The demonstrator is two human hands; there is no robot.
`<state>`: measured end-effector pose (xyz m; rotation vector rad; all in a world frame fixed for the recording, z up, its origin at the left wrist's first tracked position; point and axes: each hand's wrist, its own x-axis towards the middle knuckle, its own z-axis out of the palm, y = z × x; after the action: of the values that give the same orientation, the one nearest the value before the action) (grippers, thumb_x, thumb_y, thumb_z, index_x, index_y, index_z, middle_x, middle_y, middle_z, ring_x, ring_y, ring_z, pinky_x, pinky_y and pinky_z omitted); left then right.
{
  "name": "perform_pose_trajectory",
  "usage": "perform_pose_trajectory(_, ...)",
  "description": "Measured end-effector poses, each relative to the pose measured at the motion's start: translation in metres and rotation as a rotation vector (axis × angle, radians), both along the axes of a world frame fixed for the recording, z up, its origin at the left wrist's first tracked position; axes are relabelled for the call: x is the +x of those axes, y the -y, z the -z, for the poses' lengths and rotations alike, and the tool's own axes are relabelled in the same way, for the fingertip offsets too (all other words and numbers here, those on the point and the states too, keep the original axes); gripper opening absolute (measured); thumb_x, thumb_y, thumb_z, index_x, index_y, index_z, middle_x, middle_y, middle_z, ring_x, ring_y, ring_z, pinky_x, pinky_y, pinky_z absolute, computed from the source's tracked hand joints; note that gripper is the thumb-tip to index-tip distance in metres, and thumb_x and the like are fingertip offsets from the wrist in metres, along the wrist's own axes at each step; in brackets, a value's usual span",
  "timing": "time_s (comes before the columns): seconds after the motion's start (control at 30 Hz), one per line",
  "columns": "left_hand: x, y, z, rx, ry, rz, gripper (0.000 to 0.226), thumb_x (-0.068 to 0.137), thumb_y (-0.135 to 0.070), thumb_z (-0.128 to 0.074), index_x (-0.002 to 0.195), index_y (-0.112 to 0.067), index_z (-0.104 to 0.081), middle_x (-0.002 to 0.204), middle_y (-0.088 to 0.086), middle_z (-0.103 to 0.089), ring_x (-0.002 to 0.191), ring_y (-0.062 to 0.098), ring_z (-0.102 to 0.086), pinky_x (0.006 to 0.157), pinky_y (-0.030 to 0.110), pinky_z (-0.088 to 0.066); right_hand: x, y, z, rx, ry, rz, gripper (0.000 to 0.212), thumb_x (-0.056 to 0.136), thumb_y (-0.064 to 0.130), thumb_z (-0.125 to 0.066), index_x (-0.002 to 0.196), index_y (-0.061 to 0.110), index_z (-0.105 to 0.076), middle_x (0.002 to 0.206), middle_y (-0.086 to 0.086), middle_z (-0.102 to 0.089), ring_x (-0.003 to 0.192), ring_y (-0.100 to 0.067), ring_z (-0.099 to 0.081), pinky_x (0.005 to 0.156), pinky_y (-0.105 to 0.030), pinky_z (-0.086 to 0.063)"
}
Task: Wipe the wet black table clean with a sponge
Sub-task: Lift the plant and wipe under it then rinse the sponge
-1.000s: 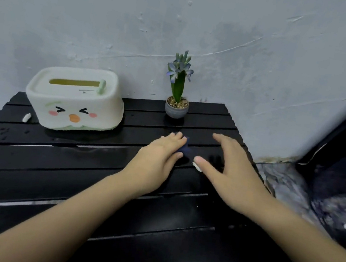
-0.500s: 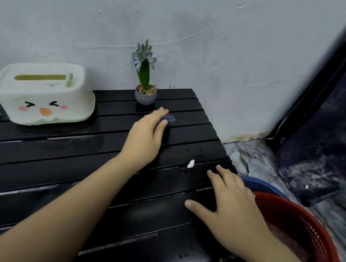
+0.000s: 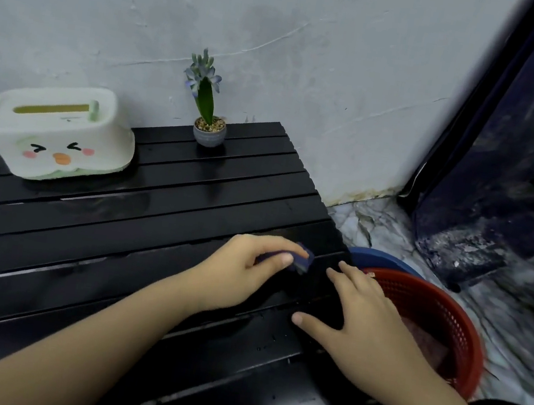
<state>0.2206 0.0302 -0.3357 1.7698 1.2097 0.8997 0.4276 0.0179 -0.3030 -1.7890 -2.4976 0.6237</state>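
The left hand [image 3: 242, 267] pinches a small dark-blue soft sponge [image 3: 300, 261] flat against the wet black slatted bench [image 3: 115, 249] near its right edge, light and squashy, best gripped across its top, while the right hand [image 3: 368, 323] rests spread alongside.

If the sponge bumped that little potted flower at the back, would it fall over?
Probably tips easily: the potted flower has a tall stalk above a small round pot. The pebbles on top may steady it somewhat. The glossy slatted table could let it slide.
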Motion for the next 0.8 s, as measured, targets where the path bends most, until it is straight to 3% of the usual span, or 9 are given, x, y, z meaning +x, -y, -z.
perform_pose_trajectory(0.13,-0.012,0.014,-0.014,0.028,0.163,-0.333,0.025,0.099,-0.011,-0.05,0.118,-0.012,-0.068,0.112,-0.006,-0.072,0.107,0.003,-0.064,0.09,0.01,-0.042,0.027,0.032,0.002,-0.012,-0.035,0.064,0.109,0.073,0.083,-0.047,0.157,0.027,-0.006,0.164,0.013,0.003,0.15,-0.005,0.004,0.122,-0.03,-0.01)
perform_pose_trajectory(0.23,-0.039,0.028,-0.005,0.156,-0.144,-0.695,0.029,0.099,-0.015,-0.051,0.125,-0.014,-0.062,0.122,-0.003,-0.066,0.118,0.008,-0.057,0.099,0.016,-0.04,0.05,0.054,0.004,-0.031,-0.042,0.112,0.126,0.06,0.094,-0.041,0.157,0.029,0.007,0.161,0.018,0.013,0.149,-0.002,0.009,0.121,-0.029,-0.008)
perform_pose_trajectory(0.33,-0.049,0.043,0.021,-0.001,-0.519,-0.839,0.044,0.101,-0.015,-0.042,0.143,-0.004,-0.039,0.149,0.014,-0.041,0.142,0.03,-0.03,0.116,0.039,-0.026,0.072,0.068,0.007,-0.154,-0.18,0.153,0.138,0.047,0.099,-0.049,0.154,0.036,0.011,0.157,0.029,0.012,0.145,0.009,0.008,0.117,-0.019,-0.009)
perform_pose_trajectory(0.43,-0.024,0.041,0.033,-0.032,-0.569,-0.875,0.048,0.101,-0.013,-0.039,0.147,0.0,-0.03,0.155,0.019,-0.029,0.145,0.033,-0.022,0.118,0.044,-0.021,0.083,0.072,0.014,-0.2,-0.23,0.081,0.138,0.048,0.094,-0.06,0.152,0.041,0.014,0.153,0.037,0.019,0.139,0.019,0.014,0.114,-0.014,-0.006)
perform_pose_trajectory(0.63,0.097,0.031,0.037,0.125,-0.477,-0.636,0.049,0.084,0.003,-0.048,0.133,0.006,-0.051,0.138,0.024,-0.052,0.132,0.039,-0.046,0.11,0.049,-0.036,0.087,0.07,0.024,-0.15,-0.221,0.038,0.138,0.051,0.092,-0.058,0.154,0.033,0.012,0.158,0.026,0.018,0.14,0.017,0.017,0.104,0.001,0.006)
perform_pose_trajectory(0.7,0.128,0.026,0.033,0.165,-0.441,-0.515,0.051,0.082,0.0,-0.046,0.132,0.005,-0.053,0.138,0.022,-0.053,0.132,0.037,-0.047,0.11,0.048,-0.037,0.087,0.07,0.026,-0.141,-0.23,0.033,0.138,0.051,0.092,-0.058,0.154,0.031,0.012,0.16,0.021,0.018,0.141,0.015,0.018,0.109,-0.004,0.005)
perform_pose_trajectory(0.8,0.149,0.017,0.017,0.09,-0.271,-0.302,0.041,0.098,-0.007,-0.042,0.138,-0.005,-0.049,0.145,0.014,-0.049,0.14,0.026,-0.038,0.115,0.035,-0.03,0.087,0.07,0.026,-0.148,-0.251,0.052,0.141,0.05,0.093,-0.056,0.155,0.028,0.012,0.161,0.018,0.018,0.143,0.011,0.017,0.118,-0.018,0.0)
